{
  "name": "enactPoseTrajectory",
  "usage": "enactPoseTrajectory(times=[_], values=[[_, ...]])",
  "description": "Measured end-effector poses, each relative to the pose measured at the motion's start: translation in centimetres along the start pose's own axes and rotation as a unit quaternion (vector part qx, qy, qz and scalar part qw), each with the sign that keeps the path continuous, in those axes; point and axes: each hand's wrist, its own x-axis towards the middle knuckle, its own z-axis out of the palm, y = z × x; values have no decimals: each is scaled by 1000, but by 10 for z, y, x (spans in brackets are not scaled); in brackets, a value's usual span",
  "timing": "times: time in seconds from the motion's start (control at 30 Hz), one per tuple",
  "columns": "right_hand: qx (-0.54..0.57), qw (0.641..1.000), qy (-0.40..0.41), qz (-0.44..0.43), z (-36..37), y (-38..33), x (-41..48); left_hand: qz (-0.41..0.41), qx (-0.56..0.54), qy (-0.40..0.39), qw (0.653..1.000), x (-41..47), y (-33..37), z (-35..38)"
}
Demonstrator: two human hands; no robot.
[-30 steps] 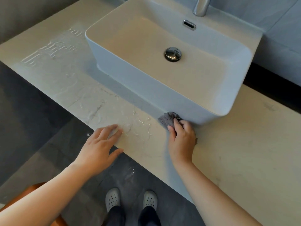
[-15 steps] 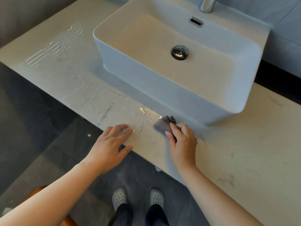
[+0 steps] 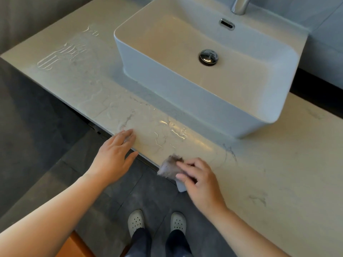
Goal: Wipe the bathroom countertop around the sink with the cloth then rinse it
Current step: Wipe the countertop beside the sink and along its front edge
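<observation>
Countertop (image 3: 278,164) — cream stone with thin grey veins; sink (image 3: 185,101) plain white; drain plug (image 3: 208,57) and tap (image 3: 240,5) silver chrome; cloth (image 3: 168,168) mottled grey; floor tiles (image 3: 46,145) dark grey; clogs (image 3: 136,221) white, dotted with holes — trousers (image 3: 141,242) dark

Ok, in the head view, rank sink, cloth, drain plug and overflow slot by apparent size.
1. sink
2. cloth and drain plug, too close to rank; the cloth is nearer and partly under the right hand
3. overflow slot

Dark grey floor tiles (image 3: 46,145) lie below, pale grey wall tiles (image 3: 326,30) behind, orange object (image 3: 78,247) lower left.
</observation>
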Motion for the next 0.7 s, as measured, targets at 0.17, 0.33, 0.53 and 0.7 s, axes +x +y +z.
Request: enactPoseTrajectory(times=[0.17,0.33,0.53,0.7], values=[[-39,985,150,74,-35,15,61,-11,9,-4,1000,-2,3,5],[-89,975,178,95,-27,40,94,-16,11,-5,1000,0,3,5],[-121,967,213,72,-2,41,99,-16,12,-8,1000,1,1,6],[-146,974,165,52,9,28,118,2,12,-2,1000,2,0,1]])
